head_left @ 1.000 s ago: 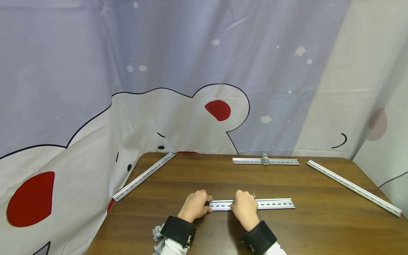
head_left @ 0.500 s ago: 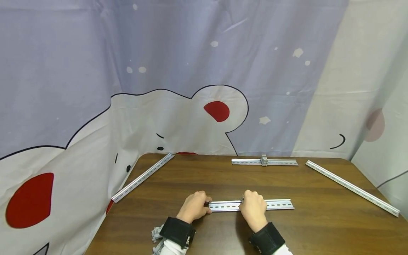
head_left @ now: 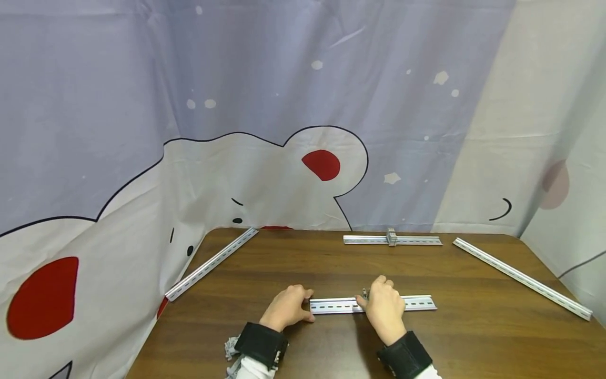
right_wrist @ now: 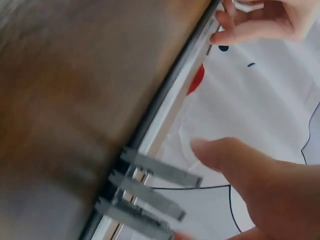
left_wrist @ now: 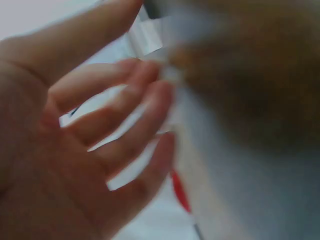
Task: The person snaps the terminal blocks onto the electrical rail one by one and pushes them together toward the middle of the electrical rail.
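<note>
**Steadying a slotted DIN rail while clip-on blocks ride along it**

Lying crosswise near the front edge of the wooden worktop (head_left: pixel 473 337), the slotted DIN rail (head_left: pixel 416 302) is held at both places that matter; the left hand (head_left: pixel 285 307) pinches its left end, thumb and fingers curled about the metal; the right hand (head_left: pixel 385 308) sits over the middle, fingers curled round a small cluster of grey terminal blocks (head_left: pixel 364 293) mounted on the rail; the right wrist view shows three thin clip-like pieces (right_wrist: pixel 145 192) side by side on the rail's lip, with the thumb just beside them.

Handling, as a judgement: the rail looks like thin pressed steel, stiff along its length and light, with smooth and probably slippery flanges and sharp-looking cut ends; the best hold is across its width at an end; the blocks appear to be moulded plastic, light, and likely to resist unless pushed squarely along the rail.

Elsewhere on the dark wood-grain worktop lie a second short rail (head_left: pixel 416 240) carrying one block (head_left: pixel 391 236) at the back, a long rail (head_left: pixel 521 277) at the right and another long rail (head_left: pixel 213 261) at the left; a printed fabric curtain (head_left: pixel 284 105) hangs behind; the left wrist view is too blurred to add detail.
</note>
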Tool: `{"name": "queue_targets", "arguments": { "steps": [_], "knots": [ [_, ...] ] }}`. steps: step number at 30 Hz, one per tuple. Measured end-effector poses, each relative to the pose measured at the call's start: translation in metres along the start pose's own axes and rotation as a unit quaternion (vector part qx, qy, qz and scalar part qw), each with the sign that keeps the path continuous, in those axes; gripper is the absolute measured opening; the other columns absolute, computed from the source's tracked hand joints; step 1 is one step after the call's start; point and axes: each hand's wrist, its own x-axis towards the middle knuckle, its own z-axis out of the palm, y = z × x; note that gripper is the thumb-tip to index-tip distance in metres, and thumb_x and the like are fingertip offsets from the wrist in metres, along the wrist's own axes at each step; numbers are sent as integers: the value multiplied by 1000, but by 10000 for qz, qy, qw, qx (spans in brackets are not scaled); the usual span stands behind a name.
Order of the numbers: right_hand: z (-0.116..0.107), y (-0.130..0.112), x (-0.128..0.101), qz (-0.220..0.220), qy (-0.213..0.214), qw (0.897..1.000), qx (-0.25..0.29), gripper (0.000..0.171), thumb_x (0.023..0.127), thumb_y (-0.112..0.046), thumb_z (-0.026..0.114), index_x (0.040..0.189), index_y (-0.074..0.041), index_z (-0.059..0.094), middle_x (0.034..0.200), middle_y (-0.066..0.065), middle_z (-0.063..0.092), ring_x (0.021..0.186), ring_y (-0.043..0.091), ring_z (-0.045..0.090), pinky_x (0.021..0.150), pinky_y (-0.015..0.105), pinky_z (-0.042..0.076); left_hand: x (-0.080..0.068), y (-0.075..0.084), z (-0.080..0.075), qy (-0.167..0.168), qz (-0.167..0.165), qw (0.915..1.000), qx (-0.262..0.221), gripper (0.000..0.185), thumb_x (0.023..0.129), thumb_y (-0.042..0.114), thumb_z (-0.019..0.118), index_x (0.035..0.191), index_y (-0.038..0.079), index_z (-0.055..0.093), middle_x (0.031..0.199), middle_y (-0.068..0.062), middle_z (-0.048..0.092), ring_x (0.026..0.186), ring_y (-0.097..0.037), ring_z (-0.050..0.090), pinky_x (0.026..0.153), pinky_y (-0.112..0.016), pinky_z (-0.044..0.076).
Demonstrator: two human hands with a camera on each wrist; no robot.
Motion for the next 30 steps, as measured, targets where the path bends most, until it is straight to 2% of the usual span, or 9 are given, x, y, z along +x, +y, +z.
{"name": "queue_targets", "arguments": {
  "steps": [1, 3, 6, 10, 13, 15, 21, 25, 30],
  "knots": [
    [-1, 2, 0, 39, -23, 10000, -31, 61, 64, -37, 88, 82, 10, 54, 73, 27, 59, 63, 44, 63, 48, 49, 48, -1, 0, -6, -91, -32, 9997, -208, 41, 71, 27, 85, 103, 5, 70, 84, -4, 65, 73, -12, 56, 64, -29, 46],
    [-2, 5, 1, 118, -203, 9997, -31, 61, 66, -37, 87, 82, 11, 54, 73, 28, 59, 63, 44, 63, 49, 49, 48, -4, -1, -19, -215, -176, 9977, -611, 52, 75, 28, 82, 114, -2, 66, 94, -10, 69, 81, -16, 62, 68, -32, 50],
    [-1, 8, 3, 120, -613, 9980, 36, 45, 70, -31, 82, 72, 6, 57, 74, 27, 63, 66, 43, 64, 51, 50, 48, -14, -6, -43, -125, -493, 9931, -1057, 58, 81, 27, 77, 124, -8, 60, 112, -21, 68, 93, -25, 66, 77, -40, 53],
    [3, 11, 6, 43, -921, 9955, 222, 28, 71, -22, 77, 61, -6, 57, 72, 20, 66, 66, 40, 64, 50, 49, 46, -36, -20, -71, 107, -1108, 9864, -1208, 57, 86, 31, 71, 126, -8, 59, 122, -24, 63, 105, -32, 64, 86, -47, 51],
    [4, 14, 6, 54, -953, 9949, 320, 28, 70, -18, 77, 58, -9, 53, 67, 15, 63, 62, 34, 62, 48, 46, 45, -55, -34, -88, 177, -1552, 9802, -1214, 60, 89, 36, 67, 129, -8, 56, 124, -25, 62, 109, -35, 63, 87, -48, 51],
    [4, 16, 6, 28, -891, 9953, 368, 31, 70, -16, 77, 56, -10, 50, 63, 11, 60, 59, 31, 60, 47, 44, 43, -66, -45, -98, 211, -1730, 9770, -1225, 64, 90, 39, 65, 131, -9, 54, 125, -27, 61, 108, -37, 63, 85, -48, 52],
    [6, 17, 4, -342, -579, 9966, 469, 34, 67, -8, 74, 52, -12, 44, 58, 9, 56, 54, 30, 57, 44, 43, 42, -89, -72, -111, 184, -2115, 9696, -1216, 71, 93, 47, 58, 132, -12, 50, 124, -30, 60, 108, -41, 62, 83, -49, 52],
    [6, 16, 7, -480, -531, 9961, 522, 35, 65, -2, 71, 49, -13, 42, 55, 7, 54, 53, 28, 56, 43, 41, 41, -92, -80, -113, 107, -2171, 9691, -1168, 77, 93, 51, 56, 133, -14, 48, 126, -31, 59, 106, -41, 62, 82, -49, 52],
    [6, 23, 15, -392, -620, 9963, 451, 27, 63, -1, 69, 51, -10, 47, 59, 13, 59, 57, 35, 61, 47, 45, 45, -90, -80, -109, 27, -2138, 9700, -1154, 76, 93, 51, 55, 133, -14, 48, 124, -30, 60, 106, -40, 62, 83, -50, 52]
  ]
}}
